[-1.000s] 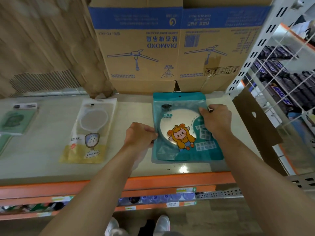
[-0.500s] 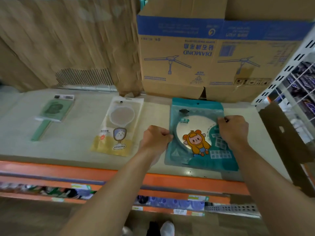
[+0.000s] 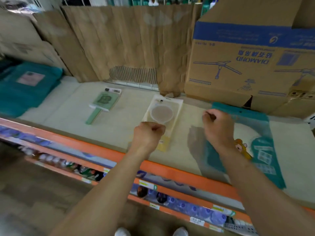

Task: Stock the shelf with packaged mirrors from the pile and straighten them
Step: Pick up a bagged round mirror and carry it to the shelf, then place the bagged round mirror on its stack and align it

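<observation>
We list, left to right:

- Pile of teal packs (image 3: 25, 86), far left of the shelf (image 3: 56, 106), blurred. We judge this to be the stock to draw from.
- Green mirror pack (image 3: 104, 103): lies flat, long axis slanted, handle toward the front left.
- Clear mirror pack (image 3: 163, 113): mid-shelf, long axis front to back, hang-hole end toward the rear, leaning slightly off square.
- Left hand (image 3: 147, 135): fingers curled in a loose fist, nothing seen in it, over the clear pack's lower end. We cannot tell whether it touches.
- Right hand (image 3: 218, 126): fingers likewise curled, no grip visible, over the left edge of the teal mirror pack (image 3: 262, 150).
- Teal mirror pack: flat, just in front of the cardboard box (image 3: 247, 65), long axis front to back, hole end rearward, foot near the orange rail (image 3: 170, 171), swung rightward.

We judge the step as straightening placed packs. Next comes squaring the clear pack with a light two-handed nudge, or reaching left to the pile.
</observation>
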